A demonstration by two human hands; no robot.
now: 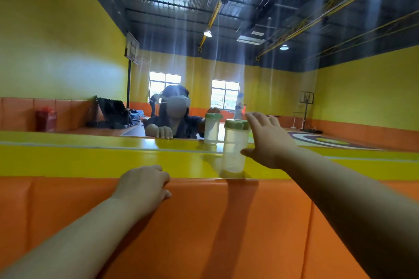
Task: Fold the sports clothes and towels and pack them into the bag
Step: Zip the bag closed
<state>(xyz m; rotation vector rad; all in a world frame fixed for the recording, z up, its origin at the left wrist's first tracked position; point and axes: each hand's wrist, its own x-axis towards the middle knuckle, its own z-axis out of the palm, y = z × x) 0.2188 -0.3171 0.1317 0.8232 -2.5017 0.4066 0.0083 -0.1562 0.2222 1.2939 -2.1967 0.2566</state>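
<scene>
bare left hand (145, 184), right hand (268, 140)

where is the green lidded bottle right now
Head view, right of centre: the bottle stands upright on the yellow ledge, just behind the orange padding top edge, with the right hand open at its right side.
</scene>
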